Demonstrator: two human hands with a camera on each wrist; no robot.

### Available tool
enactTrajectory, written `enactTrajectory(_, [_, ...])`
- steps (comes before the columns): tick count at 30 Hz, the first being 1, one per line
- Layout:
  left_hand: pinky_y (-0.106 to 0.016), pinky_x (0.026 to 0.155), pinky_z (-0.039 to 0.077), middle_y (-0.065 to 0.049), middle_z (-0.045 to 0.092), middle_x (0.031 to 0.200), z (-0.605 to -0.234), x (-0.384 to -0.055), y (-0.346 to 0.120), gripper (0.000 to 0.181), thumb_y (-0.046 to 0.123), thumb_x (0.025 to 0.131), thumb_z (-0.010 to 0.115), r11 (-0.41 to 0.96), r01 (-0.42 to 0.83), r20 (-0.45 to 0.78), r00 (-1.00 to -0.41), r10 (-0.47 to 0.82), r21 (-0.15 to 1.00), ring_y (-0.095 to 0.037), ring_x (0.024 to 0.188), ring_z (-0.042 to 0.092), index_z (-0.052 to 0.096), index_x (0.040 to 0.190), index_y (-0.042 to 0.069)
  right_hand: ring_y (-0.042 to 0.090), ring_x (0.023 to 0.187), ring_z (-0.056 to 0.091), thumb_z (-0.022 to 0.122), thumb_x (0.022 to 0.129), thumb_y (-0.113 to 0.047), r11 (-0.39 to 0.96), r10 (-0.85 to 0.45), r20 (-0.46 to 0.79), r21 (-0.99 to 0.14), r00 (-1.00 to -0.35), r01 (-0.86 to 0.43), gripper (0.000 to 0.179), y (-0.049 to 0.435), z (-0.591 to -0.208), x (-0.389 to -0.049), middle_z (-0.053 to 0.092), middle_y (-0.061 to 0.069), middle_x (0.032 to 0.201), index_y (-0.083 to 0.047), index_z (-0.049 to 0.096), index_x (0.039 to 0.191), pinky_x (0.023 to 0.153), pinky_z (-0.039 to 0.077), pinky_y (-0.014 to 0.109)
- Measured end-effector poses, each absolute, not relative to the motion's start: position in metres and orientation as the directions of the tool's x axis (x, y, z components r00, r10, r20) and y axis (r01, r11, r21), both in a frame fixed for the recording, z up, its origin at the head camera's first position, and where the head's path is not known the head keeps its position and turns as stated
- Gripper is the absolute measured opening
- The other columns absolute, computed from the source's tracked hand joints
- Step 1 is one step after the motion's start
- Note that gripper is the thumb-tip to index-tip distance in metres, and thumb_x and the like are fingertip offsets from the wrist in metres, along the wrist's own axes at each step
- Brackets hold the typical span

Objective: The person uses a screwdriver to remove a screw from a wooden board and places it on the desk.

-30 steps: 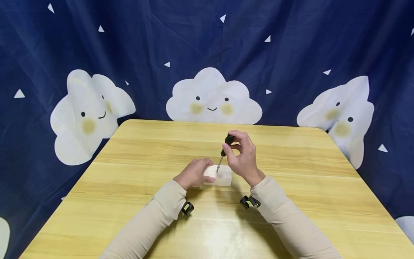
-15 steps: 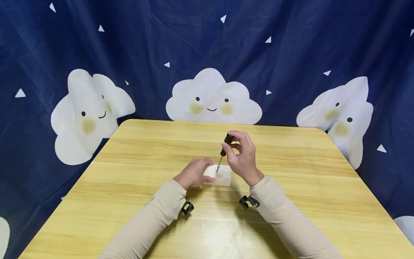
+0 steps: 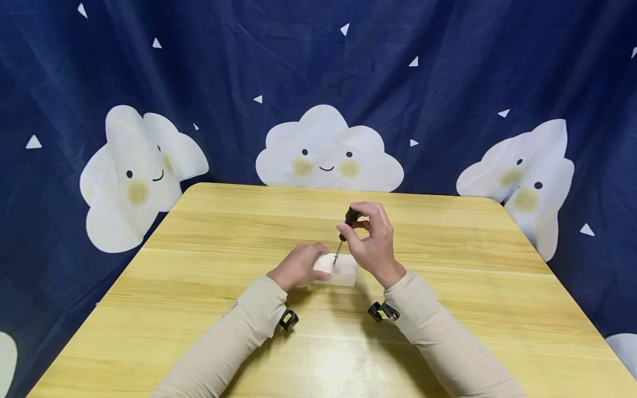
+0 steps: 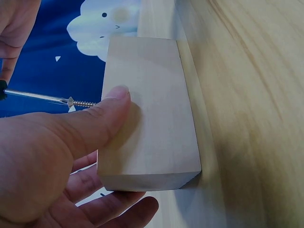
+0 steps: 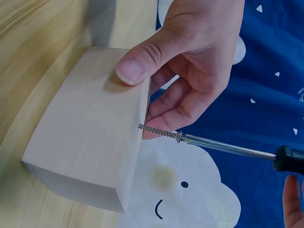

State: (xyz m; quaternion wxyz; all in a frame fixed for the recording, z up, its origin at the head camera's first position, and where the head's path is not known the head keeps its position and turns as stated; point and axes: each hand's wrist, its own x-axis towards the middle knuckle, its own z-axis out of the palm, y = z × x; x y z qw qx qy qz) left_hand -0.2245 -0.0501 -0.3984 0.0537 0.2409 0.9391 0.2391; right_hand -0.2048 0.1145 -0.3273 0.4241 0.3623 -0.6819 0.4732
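Note:
A pale wooden block [image 3: 345, 271] lies on the table, and my left hand [image 3: 297, 266] grips its left part, thumb on the near side. A threaded screw [image 5: 159, 131] stands in the block's top face, with much of its thread showing in the right wrist view. Above it, my right hand [image 3: 373, 240] holds a screwdriver [image 3: 340, 247] by its black handle, between thumb and fingers. The screwdriver leans slightly to the right, its tip meeting the screw head. In the left wrist view the left thumb hides where the screw enters the block [image 4: 152, 104].
The wooden table [image 3: 199, 342] spreads around both hands. A dark blue curtain [image 3: 224, 66] with white clouds and small triangles hangs behind and beside it. Small black devices sit at both wrists, against the beige sleeves [image 3: 244, 326].
My right thumb has shifted a little down and to the left on the screwdriver handle. The left hand and the block stay in place.

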Motion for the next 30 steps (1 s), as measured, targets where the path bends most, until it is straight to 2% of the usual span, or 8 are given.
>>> enactTrajectory(7, [-0.033,0.091,0.041,-0.008,0.060,0.114,-0.399,-0.225,-0.050,0.058,0.030,0.072,0.076,0.773,0.425,0.005,-0.878,0.479,0.472,-0.024,0.104,0.055,0.053,0.119,0.006,0.030,0.073,0.054,0.071,0.065,0.018,0.287,-0.056,0.920,-0.358,-0.389,-0.888,0.043,0.118,-0.341,-0.217,0.049,0.025,0.091,0.012,0.050,0.101,0.053,0.052,0.032])
enactTrajectory(17, [-0.032,0.086,0.044,-0.006,0.061,0.110,-0.400,-0.226,-0.050,0.057,0.029,0.071,0.077,0.777,0.419,0.001,-0.880,0.474,0.470,-0.021,0.097,0.057,0.054,0.119,0.006,0.024,0.077,0.057,0.065,0.075,0.012,0.274,-0.065,0.904,-0.391,-0.422,-0.879,0.039,0.123,-0.354,-0.226,0.053,0.018,0.095,0.006,0.050,0.110,0.058,0.053,0.028])
enactTrajectory(23, [-0.031,0.084,0.044,-0.006,0.061,0.109,-0.400,-0.226,-0.049,0.057,0.030,0.071,0.077,0.779,0.417,0.003,-0.882,0.471,0.469,-0.019,0.094,0.057,0.054,0.119,0.007,0.027,0.075,0.056,0.069,0.068,0.018,0.286,-0.082,0.917,-0.355,-0.391,-0.890,0.045,0.123,-0.351,-0.225,0.053,0.022,0.092,0.012,0.049,0.108,0.055,0.053,0.031])
enactTrajectory(27, [-0.033,0.086,0.044,-0.008,0.061,0.110,-0.399,-0.225,-0.050,0.057,0.030,0.071,0.077,0.763,0.444,0.025,-0.871,0.491,0.470,-0.022,0.098,0.057,0.054,0.118,0.004,0.030,0.073,0.055,0.073,0.059,0.021,0.267,-0.084,0.925,-0.338,-0.371,-0.903,0.049,0.119,-0.340,-0.216,0.051,0.026,0.090,0.015,0.050,0.102,0.053,0.052,0.031])
enactTrajectory(30, [-0.033,0.089,0.043,-0.009,0.060,0.113,-0.399,-0.225,-0.051,0.059,0.031,0.072,0.076,0.763,0.450,0.025,-0.868,0.496,0.464,-0.023,0.102,0.056,0.054,0.118,0.003,0.031,0.071,0.054,0.073,0.059,0.022,0.270,-0.080,0.925,-0.339,-0.372,-0.901,0.047,0.117,-0.331,-0.208,0.050,0.027,0.089,0.016,0.049,0.100,0.053,0.052,0.031])
